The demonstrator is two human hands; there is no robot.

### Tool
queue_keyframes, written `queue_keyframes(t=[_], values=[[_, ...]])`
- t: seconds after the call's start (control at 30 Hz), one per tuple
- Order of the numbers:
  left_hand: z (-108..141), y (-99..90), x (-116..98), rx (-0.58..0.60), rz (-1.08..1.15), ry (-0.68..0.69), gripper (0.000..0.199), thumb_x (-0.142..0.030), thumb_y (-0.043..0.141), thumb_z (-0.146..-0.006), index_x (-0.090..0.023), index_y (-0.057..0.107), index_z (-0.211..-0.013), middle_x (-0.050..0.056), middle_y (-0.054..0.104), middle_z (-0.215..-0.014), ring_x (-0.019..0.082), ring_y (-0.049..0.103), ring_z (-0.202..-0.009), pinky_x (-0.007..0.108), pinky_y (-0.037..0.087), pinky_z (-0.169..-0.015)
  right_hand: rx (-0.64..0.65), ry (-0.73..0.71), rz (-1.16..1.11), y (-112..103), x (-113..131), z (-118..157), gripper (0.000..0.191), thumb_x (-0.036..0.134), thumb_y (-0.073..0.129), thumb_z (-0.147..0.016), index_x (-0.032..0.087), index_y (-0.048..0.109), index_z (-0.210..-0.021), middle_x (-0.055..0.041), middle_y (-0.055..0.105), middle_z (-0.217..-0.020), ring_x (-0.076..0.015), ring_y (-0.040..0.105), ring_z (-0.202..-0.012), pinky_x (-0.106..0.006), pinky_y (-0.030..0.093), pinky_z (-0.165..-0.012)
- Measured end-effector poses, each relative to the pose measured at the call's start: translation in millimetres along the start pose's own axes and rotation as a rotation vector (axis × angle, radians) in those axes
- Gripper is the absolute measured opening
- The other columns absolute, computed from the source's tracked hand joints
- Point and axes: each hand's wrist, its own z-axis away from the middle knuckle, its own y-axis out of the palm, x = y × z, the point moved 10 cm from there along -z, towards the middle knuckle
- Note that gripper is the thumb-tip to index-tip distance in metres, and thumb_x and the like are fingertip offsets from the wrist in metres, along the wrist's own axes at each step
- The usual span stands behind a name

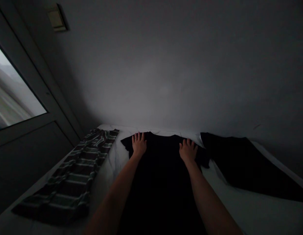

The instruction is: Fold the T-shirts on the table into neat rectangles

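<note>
Both hands lie spread open, the left grip (139, 146) and the right grip (188, 151) pressing flat on the shoulders of a black T-shirt (161, 192), whose length runs from just beyond them back toward the person along the bed (112, 163)

Below the left hand (139, 145) and right hand (188, 150), the black shirt (161, 189) runs off the bottom edge, its folds lost in shadow. Right of them, a dark cloth (246, 166) is cut off, its kind unclear. Far left, the window view (11, 94) is blurred.
</note>
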Motion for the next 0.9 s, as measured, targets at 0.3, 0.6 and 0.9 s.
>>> queue_keyframes(t=[0.3, 0.6, 0.9], values=[[62.2, 2.8, -8.5, 0.161, 0.067, 0.098, 0.057, -0.042, 0.038, -0.098, -0.014, 0.043, -0.148, 0.016, 0.036, -0.156, 0.033, 0.029, -0.146, 0.051, 0.022, -0.119, 0.213, -0.188, 0.016, 19.7, 27.8, 19.2, 0.061, 0.047, 0.023, -0.101, 0.015, 0.037, -0.151, -0.0188, 0.030, -0.158, -0.0345, 0.028, -0.145, -0.057, 0.023, -0.113], [109.3, -43.4, 52.2, 0.047, 0.127, 0.015, 0.051, -0.037, 0.052, -0.093, -0.012, 0.050, -0.137, 0.017, 0.054, -0.141, 0.030, 0.050, -0.131, 0.041, 0.038, -0.110, 0.220, -0.607, -0.253, -6.2, 182.4, 34.3, 0.049, 0.026, 0.032, -0.099, 0.012, 0.052, -0.141, -0.0136, 0.046, -0.150, -0.0227, 0.040, -0.140, -0.039, 0.030, -0.116], [11.4, -14.9, 146.1, 0.201, 0.299, -0.508, 0.045, -0.045, 0.078, -0.070, -0.015, 0.069, -0.103, 0.015, 0.072, -0.106, 0.033, 0.064, -0.108, 0.034, 0.049, -0.086, 0.298, -0.724, -0.196, 21.5, 244.9, 74.8, 0.057, 0.042, 0.031, -0.102, 0.016, 0.033, -0.153, -0.0113, 0.026, -0.161, -0.0242, 0.021, -0.149, -0.047, 0.016, -0.120]])
